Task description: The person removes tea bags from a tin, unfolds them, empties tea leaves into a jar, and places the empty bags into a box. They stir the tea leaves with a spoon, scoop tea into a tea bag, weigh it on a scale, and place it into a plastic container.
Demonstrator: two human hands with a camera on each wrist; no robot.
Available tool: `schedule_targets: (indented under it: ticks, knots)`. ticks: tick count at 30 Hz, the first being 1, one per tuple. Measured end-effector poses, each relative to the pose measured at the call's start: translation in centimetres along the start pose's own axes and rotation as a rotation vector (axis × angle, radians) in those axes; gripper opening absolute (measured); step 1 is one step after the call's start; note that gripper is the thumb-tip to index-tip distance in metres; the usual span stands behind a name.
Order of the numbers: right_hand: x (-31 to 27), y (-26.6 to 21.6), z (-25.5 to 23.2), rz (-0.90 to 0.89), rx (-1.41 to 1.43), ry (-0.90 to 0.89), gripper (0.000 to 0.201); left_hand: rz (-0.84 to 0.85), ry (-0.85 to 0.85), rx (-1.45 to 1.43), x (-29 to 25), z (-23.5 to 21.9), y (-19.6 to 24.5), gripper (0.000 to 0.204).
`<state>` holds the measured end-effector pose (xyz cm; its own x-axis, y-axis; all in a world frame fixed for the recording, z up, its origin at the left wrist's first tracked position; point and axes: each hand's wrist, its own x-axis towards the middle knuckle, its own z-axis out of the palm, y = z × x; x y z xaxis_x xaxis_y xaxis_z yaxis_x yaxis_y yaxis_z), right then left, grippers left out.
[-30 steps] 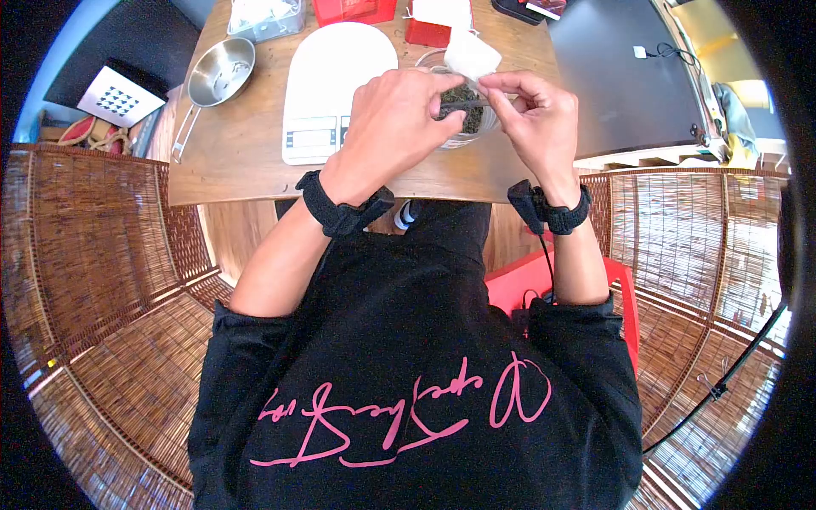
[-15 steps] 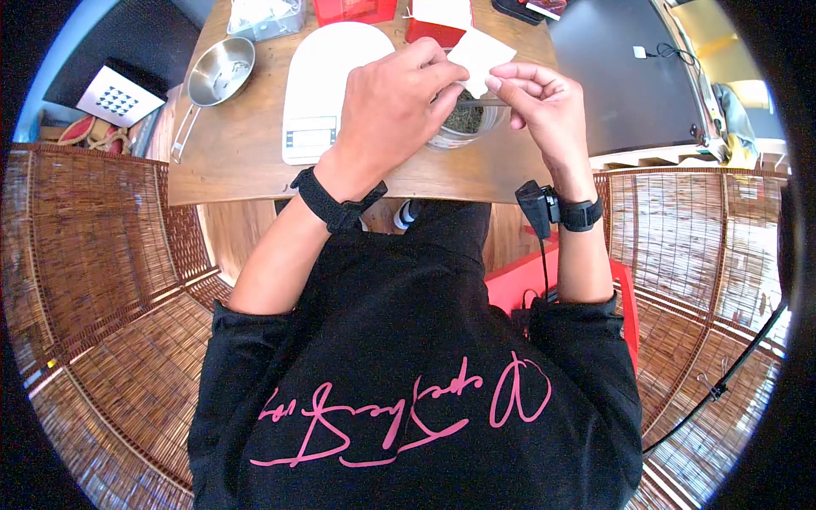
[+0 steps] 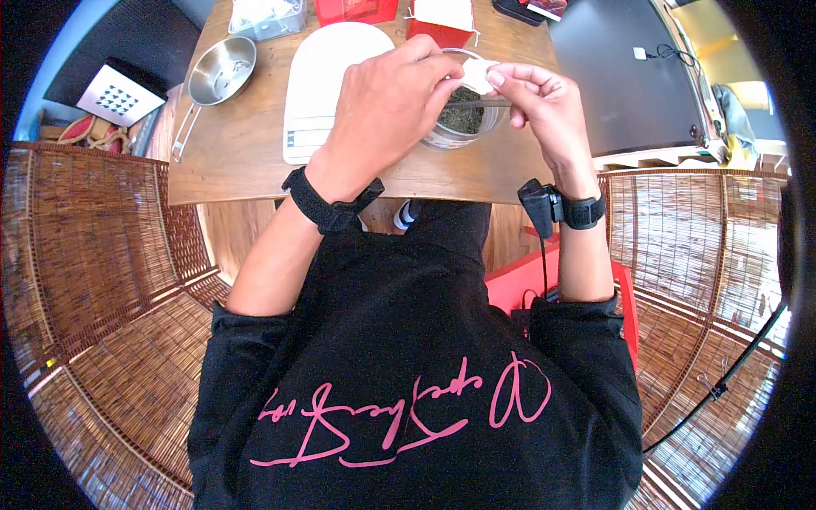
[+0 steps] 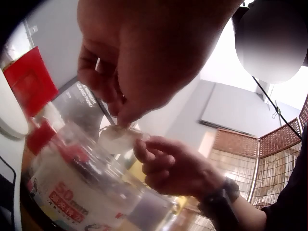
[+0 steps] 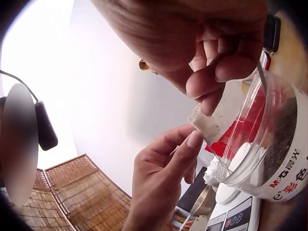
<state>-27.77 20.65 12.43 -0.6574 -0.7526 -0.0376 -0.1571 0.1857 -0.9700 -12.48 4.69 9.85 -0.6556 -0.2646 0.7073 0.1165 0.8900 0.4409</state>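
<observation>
Both hands pinch a small white tea bag (image 3: 478, 78) between thumb and fingertips, my left hand (image 3: 381, 100) on one side and my right hand (image 3: 544, 100) on the other. In the right wrist view the bag (image 5: 214, 120) has a crimped edge and a thin string hanging by it. Below is a clear plastic jar (image 3: 448, 139) with dark dried leaves (image 3: 463, 117) inside and printing on its wall. A thin grey flat handle (image 3: 495, 103) runs across the jar mouth toward my right hand, its left end hidden behind my left fingers.
Left of the jar lies a white scale (image 3: 327, 64). A metal pan (image 3: 219, 78) with a long handle stands farther left. Along the back are a clear tub (image 3: 270, 25), a red container (image 3: 353, 12), an open red box (image 3: 436, 34) and a black case (image 3: 517, 10).
The bag, standing up and spread wide half a second ago, now looks lower and foreshortened between the fingertips. My left hand has shifted slightly left and back, uncovering more of the jar.
</observation>
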Motion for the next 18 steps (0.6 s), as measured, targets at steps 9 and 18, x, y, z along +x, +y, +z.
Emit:
schedule_targets:
  ticks: [9, 18]
  knots:
    - [0.0, -0.1, 0.1, 0.001, -0.049, 0.003, 0.021, -0.029, -0.156, 0.028, 0.5, -1.2, 0.8, 0.012]
    - [0.1, 0.1, 0.3, -0.007, -0.013, -0.003, 0.021, -0.106, -0.254, -0.034, 0.5, -1.3, 1.1, 0.015]
